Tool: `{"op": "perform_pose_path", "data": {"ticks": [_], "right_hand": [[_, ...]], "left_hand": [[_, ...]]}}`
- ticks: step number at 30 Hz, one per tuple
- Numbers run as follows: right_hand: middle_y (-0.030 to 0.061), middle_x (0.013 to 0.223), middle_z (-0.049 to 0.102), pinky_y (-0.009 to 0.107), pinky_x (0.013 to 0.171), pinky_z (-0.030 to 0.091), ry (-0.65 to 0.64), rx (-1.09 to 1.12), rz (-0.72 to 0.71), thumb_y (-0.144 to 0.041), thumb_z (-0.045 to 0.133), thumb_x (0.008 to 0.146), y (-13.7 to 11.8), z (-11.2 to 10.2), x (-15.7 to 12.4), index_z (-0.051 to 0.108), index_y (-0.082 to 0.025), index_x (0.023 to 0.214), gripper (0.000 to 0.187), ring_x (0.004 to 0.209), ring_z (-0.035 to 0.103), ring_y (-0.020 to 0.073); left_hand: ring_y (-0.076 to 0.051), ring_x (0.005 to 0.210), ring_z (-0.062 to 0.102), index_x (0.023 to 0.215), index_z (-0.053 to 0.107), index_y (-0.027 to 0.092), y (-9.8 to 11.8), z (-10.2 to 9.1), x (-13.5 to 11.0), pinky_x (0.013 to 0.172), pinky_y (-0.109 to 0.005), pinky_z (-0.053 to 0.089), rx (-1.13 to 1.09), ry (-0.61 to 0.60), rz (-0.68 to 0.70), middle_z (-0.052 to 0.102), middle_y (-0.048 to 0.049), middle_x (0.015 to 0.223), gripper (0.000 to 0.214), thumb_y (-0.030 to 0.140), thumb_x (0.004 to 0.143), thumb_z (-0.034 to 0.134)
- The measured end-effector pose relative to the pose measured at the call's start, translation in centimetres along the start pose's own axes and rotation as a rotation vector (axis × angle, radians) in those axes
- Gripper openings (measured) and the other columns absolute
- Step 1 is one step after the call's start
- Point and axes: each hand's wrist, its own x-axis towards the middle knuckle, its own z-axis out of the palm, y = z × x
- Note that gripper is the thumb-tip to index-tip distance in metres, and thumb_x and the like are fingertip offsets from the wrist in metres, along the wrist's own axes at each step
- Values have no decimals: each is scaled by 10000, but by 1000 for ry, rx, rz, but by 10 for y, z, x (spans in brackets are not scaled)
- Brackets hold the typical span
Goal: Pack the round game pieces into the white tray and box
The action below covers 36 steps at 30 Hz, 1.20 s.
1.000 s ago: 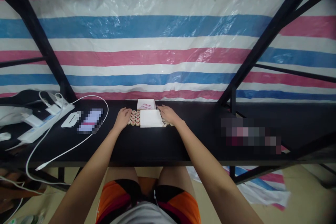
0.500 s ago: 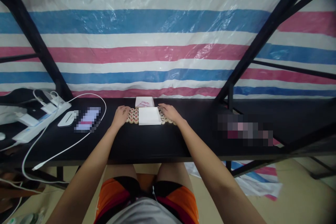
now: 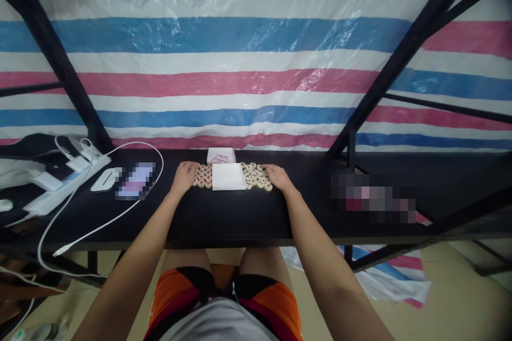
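A white box (image 3: 228, 176) lies on the black table (image 3: 224, 213), with a second white box holding pink paper (image 3: 221, 155) just behind it. Several round wooden game discs (image 3: 203, 177) with red marks sit left of the box, and more discs (image 3: 254, 175) sit to its right. My left hand (image 3: 184, 177) rests palm down beside the left group, fingers curled at its edge. My right hand (image 3: 279, 177) lies at the right edge of the right group, fingers touching the outer discs. Neither hand lifts a piece.
At the left of the table are a white power strip (image 3: 60, 186) with chargers, a white cable (image 3: 100, 226), a white mouse (image 3: 104, 179) and a blurred phone (image 3: 135, 181). Black frame posts (image 3: 72, 90) stand behind. A striped tarp (image 3: 240, 64) hangs at the back.
My right hand has slid to the right off the discs, uncovering the right group. My left hand has stayed by the left group.
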Motion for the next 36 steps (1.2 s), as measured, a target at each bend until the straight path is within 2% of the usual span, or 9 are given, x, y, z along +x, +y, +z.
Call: {"op": "perform_pose_path", "data": {"ticks": [4,9,16,18,20,23,26,30,36], "right_hand": [[73,1138,655,323,986,389,90,-88,48,-239,335,879,0,-1,-2,677,-192,1064,392,1094,570,199],[119,997,676,356,842,455,241,-170,263,-388,448,855,7,-4,-9,672,-174,999,342,965,614,257],[122,971,662,353,808,451,385,-145,330,-326,522,808,7,-9,-11,651,-170,951,249,901,612,245],[120,979,659,351,824,444,443,-82,237,-322,494,826,-3,-11,-12,634,-158,975,263,913,600,240],[106,965,660,347,856,431,445,-29,49,-327,475,843,-20,-10,-17,625,-159,979,263,923,586,230],[87,990,656,342,880,422,343,-10,-221,-330,478,859,-55,1,-32,622,-188,988,240,958,560,229],[77,979,653,339,885,415,189,-56,-396,-317,481,876,-85,16,-49,624,-208,1009,224,989,540,232],[67,866,651,337,850,420,66,-122,-467,-284,498,874,-96,26,-60,635,-195,975,193,909,542,227],[50,809,647,328,836,405,78,-180,-503,-231,483,880,-87,24,-63,647,-188,810,184,862,522,214]], "left_hand": [[-232,1111,522,985,691,158,1,0,0,1006,-350,376,11,15,22,647,-107,1063,395,390,875,392],[-221,1095,529,989,679,157,3,-2,0,1012,-349,382,18,66,36,606,-111,1087,354,361,877,412],[-208,1069,531,1005,651,168,28,-15,-6,1003,-330,390,36,165,172,583,-96,1071,295,304,889,415],[-199,1052,541,1023,638,178,42,-17,-13,982,-325,402,7,161,267,595,-88,1063,298,279,903,385],[-206,1022,555,1031,635,192,56,-16,-24,956,-343,416,18,59,355,619,-81,1034,293,275,904,385],[-209,950,587,991,654,222,73,-7,-46,890,-343,449,130,-214,463,644,-67,950,283,280,900,393],[-214,928,603,1067,643,233,80,6,-65,826,-326,469,263,-266,459,628,-81,1012,310,274,902,383],[-206,881,629,1231,561,217,82,16,-75,713,-291,485,389,-233,372,589,-99,1168,379,241,902,374],[-188,904,630,1266,520,210,83,14,-77,685,-261,487,482,-328,382,592,-79,1170,381,212,907,392]]}}
